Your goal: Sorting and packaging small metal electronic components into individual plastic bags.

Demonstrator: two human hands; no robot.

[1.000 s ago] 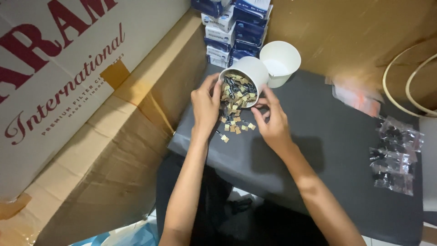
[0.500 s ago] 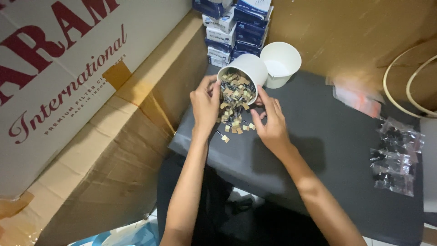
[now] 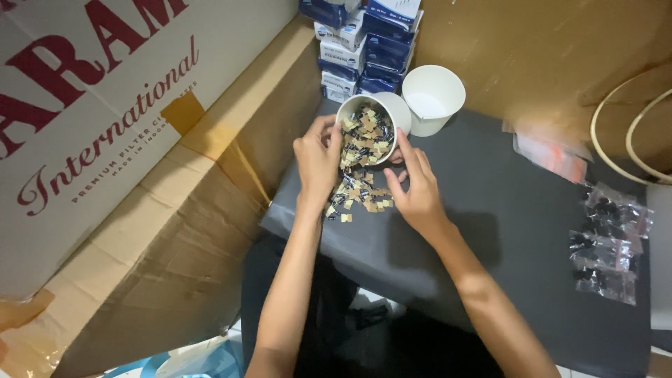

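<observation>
Cupped around the tipped white paper cup from both sides: left hand against its near rim, fingers curled, right hand spread under and beside the mouth; neither closed tight, more steadying than clenching. Spilling from the cup, down between the palms, a pile of small tan and black parts on the dark table. Just behind the grip, a second white cup, upright and empty. Further behind, stacked blue boxes. Well off to the right, clear bags of dark parts. Left of the grip, big cardboard cartons. Risk judged: pieces near the table edge by the left wrist likely to slide off, if swept too broadly.
</observation>
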